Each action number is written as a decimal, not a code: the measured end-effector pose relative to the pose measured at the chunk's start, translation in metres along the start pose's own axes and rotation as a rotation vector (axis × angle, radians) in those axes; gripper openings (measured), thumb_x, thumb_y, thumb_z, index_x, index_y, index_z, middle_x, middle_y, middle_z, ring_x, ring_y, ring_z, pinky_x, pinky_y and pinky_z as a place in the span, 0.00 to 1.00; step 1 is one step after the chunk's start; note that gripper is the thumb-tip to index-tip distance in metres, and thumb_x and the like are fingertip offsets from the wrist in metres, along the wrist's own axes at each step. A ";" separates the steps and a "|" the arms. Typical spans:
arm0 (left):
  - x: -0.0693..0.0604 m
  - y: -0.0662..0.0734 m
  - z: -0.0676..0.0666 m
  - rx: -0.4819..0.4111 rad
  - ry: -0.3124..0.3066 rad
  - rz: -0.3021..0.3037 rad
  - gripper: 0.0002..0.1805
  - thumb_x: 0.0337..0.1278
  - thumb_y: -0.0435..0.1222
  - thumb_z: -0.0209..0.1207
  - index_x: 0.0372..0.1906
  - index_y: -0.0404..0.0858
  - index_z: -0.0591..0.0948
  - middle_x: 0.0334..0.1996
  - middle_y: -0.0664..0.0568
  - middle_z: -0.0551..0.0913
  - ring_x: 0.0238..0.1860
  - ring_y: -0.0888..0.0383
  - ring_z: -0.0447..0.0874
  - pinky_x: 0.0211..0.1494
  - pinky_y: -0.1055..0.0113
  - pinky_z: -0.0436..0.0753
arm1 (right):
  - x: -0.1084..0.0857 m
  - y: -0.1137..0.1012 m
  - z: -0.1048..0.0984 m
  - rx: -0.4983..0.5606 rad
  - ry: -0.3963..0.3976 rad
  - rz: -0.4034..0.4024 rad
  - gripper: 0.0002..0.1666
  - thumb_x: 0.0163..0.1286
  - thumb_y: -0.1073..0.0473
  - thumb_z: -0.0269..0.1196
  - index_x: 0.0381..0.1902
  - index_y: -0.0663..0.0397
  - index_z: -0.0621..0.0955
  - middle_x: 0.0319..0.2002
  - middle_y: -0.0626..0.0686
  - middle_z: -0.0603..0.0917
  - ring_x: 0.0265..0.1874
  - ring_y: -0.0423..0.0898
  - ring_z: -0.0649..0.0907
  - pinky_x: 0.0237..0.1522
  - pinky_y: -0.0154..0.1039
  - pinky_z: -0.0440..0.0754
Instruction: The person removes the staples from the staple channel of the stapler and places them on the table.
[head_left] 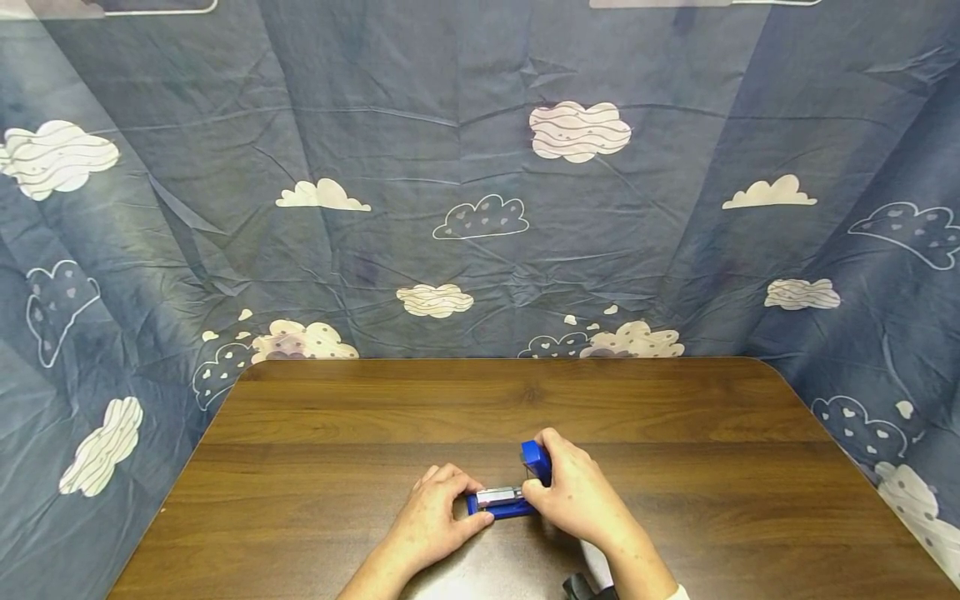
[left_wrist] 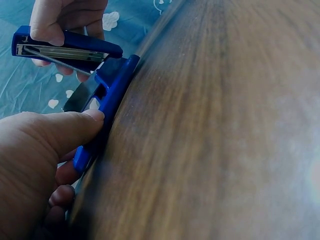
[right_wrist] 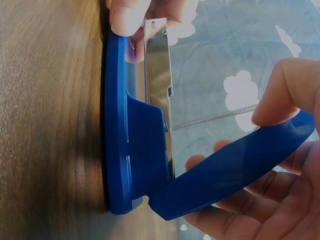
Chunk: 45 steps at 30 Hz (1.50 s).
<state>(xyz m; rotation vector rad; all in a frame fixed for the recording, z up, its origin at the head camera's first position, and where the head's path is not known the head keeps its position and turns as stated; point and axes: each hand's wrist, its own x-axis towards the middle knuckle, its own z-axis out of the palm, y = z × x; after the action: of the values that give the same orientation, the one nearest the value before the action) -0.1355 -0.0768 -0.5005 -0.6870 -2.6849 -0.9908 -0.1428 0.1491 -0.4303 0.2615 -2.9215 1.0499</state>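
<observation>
A blue stapler lies on the table with its top cover (head_left: 536, 460) swung up and its metal magazine (head_left: 498, 497) exposed. My left hand (head_left: 435, 517) grips the front end of the blue base (left_wrist: 116, 90), thumb on the near side. The raised cover (right_wrist: 235, 167) is held by my right hand (head_left: 581, 496), thumb on one side and fingers on the other. In the right wrist view a thin spring (right_wrist: 215, 118) stretches between the magazine (right_wrist: 158, 70) and the cover, close to the right thumb.
The brown wooden table (head_left: 360, 425) extends around the hands. Behind it hangs a blue cloth (head_left: 390, 275) with cloud prints. A black object (head_left: 579, 587) shows at the bottom edge, beside the right forearm.
</observation>
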 end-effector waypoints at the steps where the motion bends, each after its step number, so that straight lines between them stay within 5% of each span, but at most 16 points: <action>1: 0.000 0.000 0.000 0.001 0.003 0.004 0.15 0.50 0.45 0.78 0.42 0.47 0.89 0.39 0.62 0.86 0.41 0.66 0.76 0.48 0.63 0.77 | 0.000 0.000 0.000 0.001 -0.001 0.000 0.20 0.53 0.62 0.71 0.44 0.48 0.78 0.33 0.46 0.81 0.31 0.44 0.77 0.34 0.41 0.76; 15: 0.000 -0.003 0.003 0.003 0.002 0.004 0.15 0.50 0.46 0.78 0.42 0.47 0.89 0.39 0.62 0.86 0.41 0.66 0.76 0.48 0.64 0.76 | -0.002 -0.001 0.013 -0.083 0.004 -0.085 0.20 0.49 0.62 0.72 0.41 0.45 0.78 0.36 0.44 0.82 0.33 0.41 0.79 0.37 0.42 0.80; 24: 0.002 0.000 0.000 0.006 -0.029 -0.026 0.15 0.51 0.45 0.78 0.43 0.47 0.89 0.39 0.63 0.86 0.42 0.67 0.75 0.50 0.63 0.76 | 0.001 0.006 0.001 0.047 -0.034 0.007 0.21 0.52 0.64 0.72 0.43 0.47 0.78 0.32 0.46 0.81 0.30 0.43 0.77 0.34 0.38 0.74; 45: 0.002 0.000 0.000 -0.011 -0.041 -0.050 0.13 0.55 0.44 0.76 0.44 0.49 0.89 0.41 0.64 0.84 0.43 0.67 0.75 0.52 0.60 0.76 | -0.002 0.015 -0.023 0.073 -0.101 0.026 0.19 0.52 0.64 0.70 0.39 0.45 0.76 0.24 0.44 0.75 0.25 0.41 0.73 0.28 0.35 0.69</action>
<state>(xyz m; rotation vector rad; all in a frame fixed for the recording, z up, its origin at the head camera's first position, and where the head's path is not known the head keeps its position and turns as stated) -0.1371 -0.0765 -0.5003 -0.6515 -2.7468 -1.0149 -0.1441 0.1754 -0.4224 0.2878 -2.9869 1.1821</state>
